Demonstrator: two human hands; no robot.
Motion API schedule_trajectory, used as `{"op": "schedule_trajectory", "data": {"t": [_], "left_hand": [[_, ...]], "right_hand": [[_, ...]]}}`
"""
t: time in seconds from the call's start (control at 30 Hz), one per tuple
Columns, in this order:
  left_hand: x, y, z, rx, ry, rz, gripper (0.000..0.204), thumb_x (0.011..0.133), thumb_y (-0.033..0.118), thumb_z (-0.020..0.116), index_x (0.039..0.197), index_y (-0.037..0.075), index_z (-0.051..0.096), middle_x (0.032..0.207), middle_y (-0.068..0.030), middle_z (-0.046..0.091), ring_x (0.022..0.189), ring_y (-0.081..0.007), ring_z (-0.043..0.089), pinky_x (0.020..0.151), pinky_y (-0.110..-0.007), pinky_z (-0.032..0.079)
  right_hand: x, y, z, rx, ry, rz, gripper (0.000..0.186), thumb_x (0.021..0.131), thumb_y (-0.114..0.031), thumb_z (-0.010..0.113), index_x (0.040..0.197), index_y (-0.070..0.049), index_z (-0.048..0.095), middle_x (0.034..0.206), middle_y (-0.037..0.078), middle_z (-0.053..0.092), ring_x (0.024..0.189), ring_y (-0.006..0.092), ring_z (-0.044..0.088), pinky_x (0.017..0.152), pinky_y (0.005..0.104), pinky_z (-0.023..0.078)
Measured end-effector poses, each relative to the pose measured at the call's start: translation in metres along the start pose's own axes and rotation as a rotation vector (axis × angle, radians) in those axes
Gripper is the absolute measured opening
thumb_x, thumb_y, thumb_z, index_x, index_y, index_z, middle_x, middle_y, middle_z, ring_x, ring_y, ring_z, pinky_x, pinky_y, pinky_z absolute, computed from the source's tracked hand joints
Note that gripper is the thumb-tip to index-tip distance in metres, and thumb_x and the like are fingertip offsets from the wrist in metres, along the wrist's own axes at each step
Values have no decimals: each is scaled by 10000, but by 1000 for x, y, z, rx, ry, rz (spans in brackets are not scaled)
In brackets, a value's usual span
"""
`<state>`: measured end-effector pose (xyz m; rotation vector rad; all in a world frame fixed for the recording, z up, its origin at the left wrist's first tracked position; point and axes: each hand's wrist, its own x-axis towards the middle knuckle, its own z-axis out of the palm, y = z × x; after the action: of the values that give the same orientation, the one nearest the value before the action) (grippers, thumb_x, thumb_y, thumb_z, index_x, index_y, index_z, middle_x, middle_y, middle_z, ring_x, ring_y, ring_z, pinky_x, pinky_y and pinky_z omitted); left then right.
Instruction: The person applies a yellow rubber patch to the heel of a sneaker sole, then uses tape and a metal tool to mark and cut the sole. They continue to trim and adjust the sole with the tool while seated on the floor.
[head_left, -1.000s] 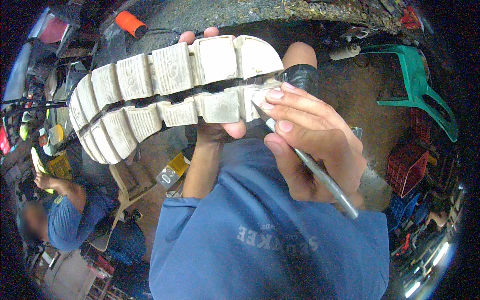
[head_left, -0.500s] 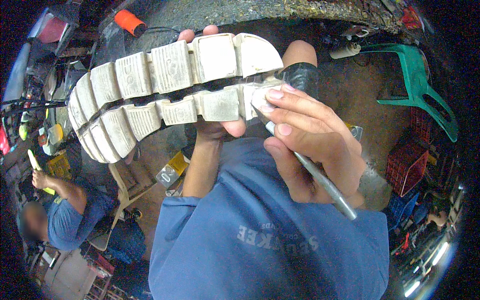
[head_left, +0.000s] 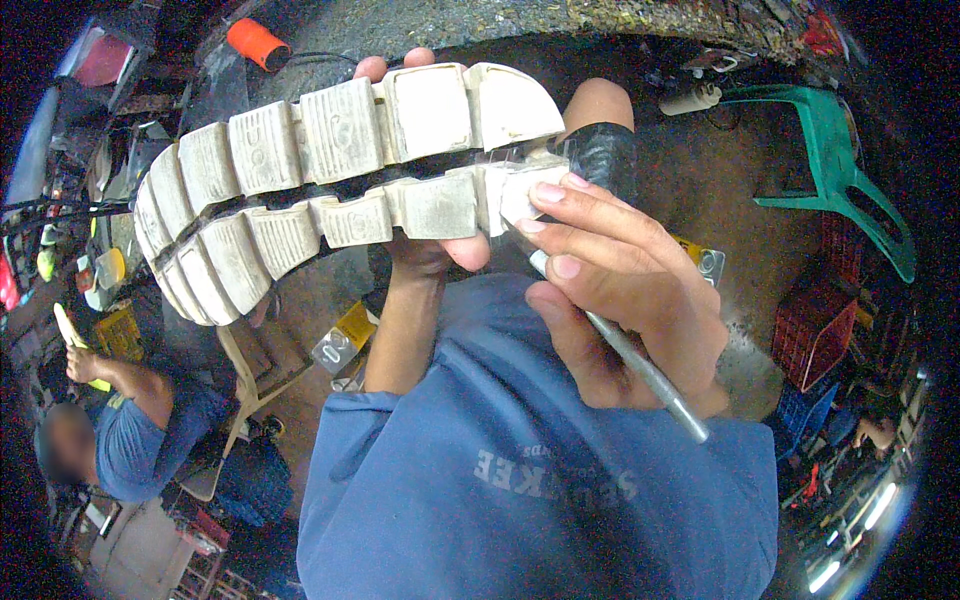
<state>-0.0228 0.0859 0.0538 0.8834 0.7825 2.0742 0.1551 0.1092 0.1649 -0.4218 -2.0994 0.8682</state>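
Note:
A long off-white shoe sole (head_left: 345,135), with blocky ribbed treads and a dark groove along its middle, is held up in front of me. My left hand (head_left: 464,252) grips it from underneath; its thumb shows at the near edge and fingertips show over the far edge, while the palm is hidden. My right hand (head_left: 635,285) is closed around a slim grey metal rod-like tool (head_left: 648,372). The tool's narrow tip meets the near tread block at the sole's right end. Fingertips of that hand rest against this white block, so the exact contact is covered.
A dark, crusted bench edge (head_left: 590,25) runs along the top, with an orange cylinder (head_left: 258,44) near it. At right are a green plastic chair (head_left: 822,150) and a red crate (head_left: 815,335). Another person (head_left: 150,420) sits at lower left holding a yellowish strip.
The sole and both hands have shifted only very slightly. My right fingers and the tool have moved a little toward the left, still at the same end block.

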Motion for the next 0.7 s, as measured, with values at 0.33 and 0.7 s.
{"op": "schedule_trajectory", "data": {"t": [0.33, 0.7], "left_hand": [[-1, 0, -1, 13, -3, 6, 1572, 519, 645, 977, 1680, 50, 100, 1681, -181, 348, 1529, -315, 410, 1272, -468, 376], [-1, 1, -5, 47, -24, 44, 1533, 544, 619, 987, 1679, 55, 125, 1682, -207, 342, 1536, -331, 396, 1267, -482, 380]], "right_hand": [[-4, 6, 7, -8, 77, -58, 352, 837, 22, 825, 1139, 23, 646, 1055, 228, 763, 1038, 408, 763, 968, 529, 620], [-6, 3, 8, 12, 76, -73, 299, 830, 21, 822, 1075, 42, 652, 1030, 222, 757, 1004, 400, 766, 948, 514, 634]]}}
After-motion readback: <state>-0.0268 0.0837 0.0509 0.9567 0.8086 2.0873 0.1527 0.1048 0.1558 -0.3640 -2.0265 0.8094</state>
